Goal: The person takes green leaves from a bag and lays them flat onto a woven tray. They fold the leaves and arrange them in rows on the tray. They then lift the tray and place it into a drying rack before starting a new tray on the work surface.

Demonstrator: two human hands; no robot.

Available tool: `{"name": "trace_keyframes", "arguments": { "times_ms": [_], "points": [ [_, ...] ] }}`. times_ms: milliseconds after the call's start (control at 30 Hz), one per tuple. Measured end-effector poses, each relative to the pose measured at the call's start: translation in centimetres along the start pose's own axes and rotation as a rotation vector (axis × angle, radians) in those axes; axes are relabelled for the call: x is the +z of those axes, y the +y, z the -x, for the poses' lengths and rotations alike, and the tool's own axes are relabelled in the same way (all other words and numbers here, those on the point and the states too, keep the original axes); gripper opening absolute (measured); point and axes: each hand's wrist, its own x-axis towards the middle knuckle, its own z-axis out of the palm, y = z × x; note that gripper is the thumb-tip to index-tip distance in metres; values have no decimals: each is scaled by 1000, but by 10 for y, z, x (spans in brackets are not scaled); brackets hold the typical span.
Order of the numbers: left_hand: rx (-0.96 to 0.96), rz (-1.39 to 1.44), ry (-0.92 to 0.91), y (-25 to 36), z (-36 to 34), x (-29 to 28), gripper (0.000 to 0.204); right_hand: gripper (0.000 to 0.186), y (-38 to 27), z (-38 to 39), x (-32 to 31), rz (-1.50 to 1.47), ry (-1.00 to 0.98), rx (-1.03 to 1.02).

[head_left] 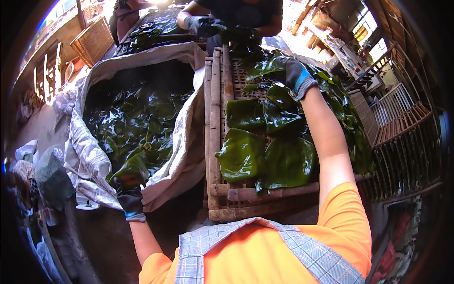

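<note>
At the near rim of a large white sack [90, 151], my left hand [130, 195] in a dark glove closes on a glossy dark green leaf-like sheet [134, 169]. More wet green sheets [137, 116] fill the sack. My right hand [295, 78], in a dark and blue glove with a grey cuff, reaches over a slatted bamboo rack [215, 137] and grips the end of another green sheet [265, 67]; its fingertips are partly hidden. Several squarish, shiny sheets [288, 161] lie flat on the rack, side by side and overlapping.
Across the rack a person in dark clothes holds green sheets in gloved hands [201, 26]. Another person [126, 19] stands far left beside a second loaded rack [156, 29]. A wicker panel [92, 41] leans at left; a bamboo frame [402, 113] stands at right. Bundled bags [53, 177] sit lower left.
</note>
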Motion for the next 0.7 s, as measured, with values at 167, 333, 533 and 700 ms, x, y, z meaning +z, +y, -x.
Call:
{"name": "trace_keyframes", "arguments": {
  "times_ms": [167, 333, 533, 700],
  "points": [
    [-124, 314, 51, -21, 5, -12, 39, 37, -40, 33, 17, 1124, 108, -298],
    [-356, 609, 17, -19, -2, -2, 48, 35, 15, 63, -47, 452, 334, -96],
    [-69, 82, -56, -23, -10, 11, 61, 24, -44, 117, -56, -456, 390, 117],
    [263, -264, -72, -17, -31, 33, 70, 24, -35, 136, -65, -226, 470, 91]
  ]
}}
